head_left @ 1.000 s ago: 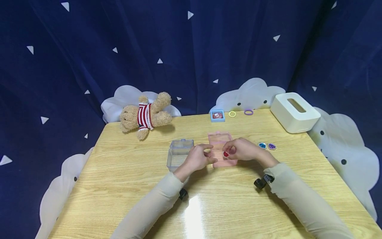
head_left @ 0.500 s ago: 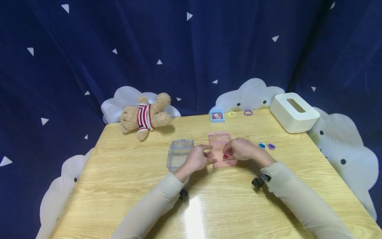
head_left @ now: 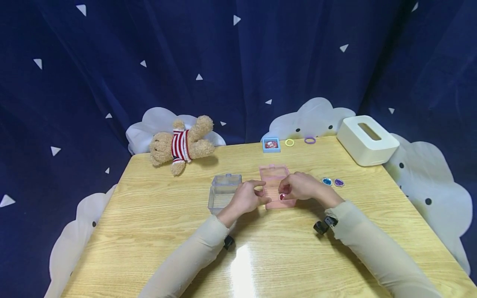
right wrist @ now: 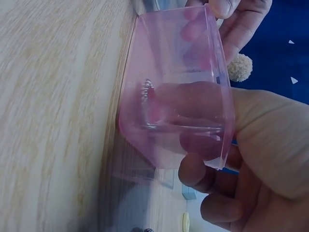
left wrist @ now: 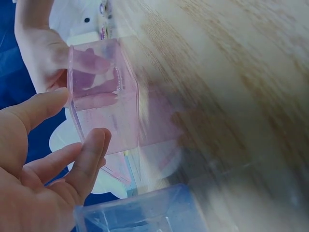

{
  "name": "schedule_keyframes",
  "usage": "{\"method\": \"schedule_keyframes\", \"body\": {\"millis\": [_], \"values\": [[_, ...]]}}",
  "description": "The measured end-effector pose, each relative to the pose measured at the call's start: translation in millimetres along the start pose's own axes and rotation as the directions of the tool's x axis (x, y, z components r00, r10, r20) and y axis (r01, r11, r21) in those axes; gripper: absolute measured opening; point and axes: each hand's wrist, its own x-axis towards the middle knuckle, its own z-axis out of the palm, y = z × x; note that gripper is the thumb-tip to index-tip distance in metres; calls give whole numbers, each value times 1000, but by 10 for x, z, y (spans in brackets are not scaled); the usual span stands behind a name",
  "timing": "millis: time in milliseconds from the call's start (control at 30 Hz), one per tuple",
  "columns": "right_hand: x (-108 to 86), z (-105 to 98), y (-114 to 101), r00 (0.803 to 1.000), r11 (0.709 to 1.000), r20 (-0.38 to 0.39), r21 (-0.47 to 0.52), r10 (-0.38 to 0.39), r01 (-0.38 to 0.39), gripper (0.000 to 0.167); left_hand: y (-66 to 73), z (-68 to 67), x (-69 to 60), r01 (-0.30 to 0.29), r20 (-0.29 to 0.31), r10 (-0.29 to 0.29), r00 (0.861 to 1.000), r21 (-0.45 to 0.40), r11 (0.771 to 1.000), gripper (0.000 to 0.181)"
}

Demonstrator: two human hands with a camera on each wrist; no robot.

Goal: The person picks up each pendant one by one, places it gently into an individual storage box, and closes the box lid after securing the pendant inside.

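Observation:
The open pink clear box [head_left: 274, 204] stands on the table, its lid tipped back. My left hand [head_left: 246, 196] is at its left side, fingers apart; in the left wrist view, fingertips [left wrist: 99, 137] of this hand [left wrist: 43, 159] touch the wall of the box [left wrist: 120, 123]. Inside the box my right hand [head_left: 302, 186] pinches a red gem [head_left: 282, 196] with a pale beaded edge, low down. The right wrist view has the right hand [right wrist: 275, 159] reaching over the rim, the beaded gem [right wrist: 147, 92] at its fingertips, partly blurred through pink plastic.
Left of the pink box stands an open greyish-blue clear box [head_left: 220, 199]. Blue [head_left: 327, 181] and purple gems [head_left: 339, 182] lie to the right. Behind are a blue-framed square [head_left: 271, 145], yellow [head_left: 289, 142] and purple rings [head_left: 310, 140], a white tissue box [head_left: 367, 140] and a teddy bear [head_left: 181, 145].
The red gem has moved down into the pink box with my right hand, which shifted slightly. My left hand has stayed where it was.

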Motion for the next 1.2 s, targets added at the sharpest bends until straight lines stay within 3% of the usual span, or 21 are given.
{"method": "schedule_keyframes", "body": {"millis": [167, 433, 667, 833, 1200], "values": [[-18, 0, 31, 1000, 999, -13, 46, -9, 10, 23, 8, -6, -9, -10, -3, 10, 1000, 18, 1000, 59], [-110, -92, 105, 994, 981, -105, 192, -20, 40, 19, 27, -4, -15, -22, -11, 23, 1000, 53, 998, 58], [-196, -173, 218, 986, 953, -155, 303, 58, -9, 24, 28, 1, -6, -45, -15, 46, 999, 75, 996, 57], [-256, -227, 327, 977, 945, -186, 324, 108, -43, 24, 33, -9, -9, -44, -14, 45, 999, 85, 995, 57], [-378, -175, 651, 972, 933, -121, 325, 202, -154, 25, 37, -1, -8, -13, -4, 14, 1000, 69, 998, 58]]}}
